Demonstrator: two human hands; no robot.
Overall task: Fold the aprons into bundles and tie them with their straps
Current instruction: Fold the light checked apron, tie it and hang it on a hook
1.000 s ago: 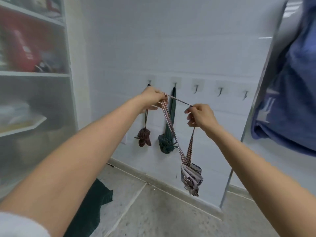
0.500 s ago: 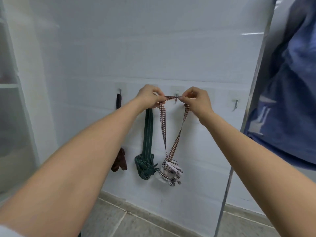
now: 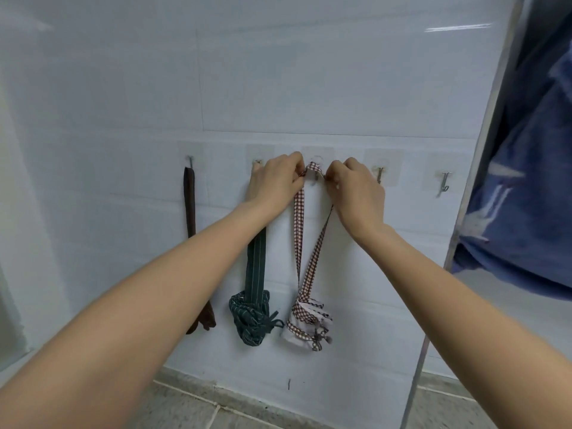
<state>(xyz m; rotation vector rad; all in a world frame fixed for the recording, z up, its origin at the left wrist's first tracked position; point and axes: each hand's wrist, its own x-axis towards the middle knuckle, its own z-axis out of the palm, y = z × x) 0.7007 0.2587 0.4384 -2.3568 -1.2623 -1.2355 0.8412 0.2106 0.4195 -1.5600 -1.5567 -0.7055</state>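
A red-and-white checked apron bundle (image 3: 306,325) hangs against the white tiled wall by its checked strap loop (image 3: 298,224). The top of the loop lies over the middle wall hook (image 3: 316,174). My left hand (image 3: 275,181) pinches the strap just left of that hook, and my right hand (image 3: 356,187) pinches it just right of it. A dark green striped apron bundle (image 3: 251,317) hangs from the hook to the left, partly behind my left arm. Further left a brown apron bundle (image 3: 205,317) hangs by its brown strap (image 3: 189,202).
Two bare metal hooks (image 3: 379,174) (image 3: 445,182) are on the wall to the right. A metal pole (image 3: 464,212) stands at the right, with blue cloth (image 3: 532,181) hanging beyond it. A speckled floor (image 3: 192,413) runs below the wall.
Both hands carried the checked strap loop up to the middle hook and came closer together. The view moved nearer the wall, and the checked bundle now hangs beside the green one.
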